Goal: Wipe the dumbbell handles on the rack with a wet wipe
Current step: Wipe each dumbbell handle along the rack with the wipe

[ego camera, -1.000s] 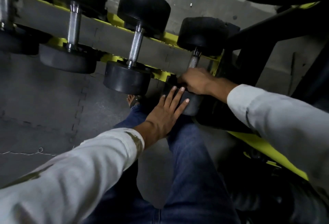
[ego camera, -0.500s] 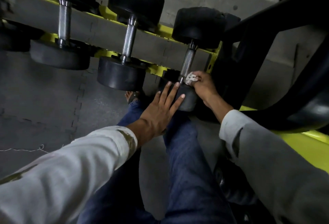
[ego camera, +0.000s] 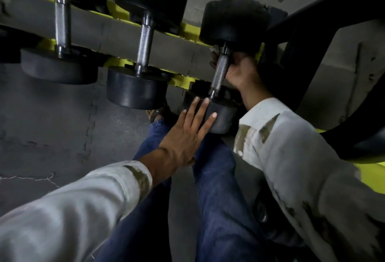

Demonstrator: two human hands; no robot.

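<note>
Three black dumbbells lie across the yellow rack (ego camera: 180, 79). My left hand (ego camera: 187, 132) lies flat, fingers straight, on the near head (ego camera: 224, 117) of the rightmost dumbbell. My right hand (ego camera: 239, 72) curls round the top of that dumbbell's knurled steel handle (ego camera: 219, 74), just below the far head (ego camera: 235, 22). Fingertips show on the handle's left side. A pale scrap of the wet wipe (ego camera: 214, 48) peeks out above them; the rest is hidden inside the hand.
The middle dumbbell handle (ego camera: 145, 43) and the left dumbbell handle (ego camera: 62, 22) stand bare to the left. A black rack frame (ego camera: 312, 22) crosses close on the right. My jeans-clad legs (ego camera: 218, 178) stand over grey floor mats (ego camera: 52, 126).
My right hand has slid with the wipe from the near end of the rightmost handle up to its far end. My left hand has stayed flat on the near head.
</note>
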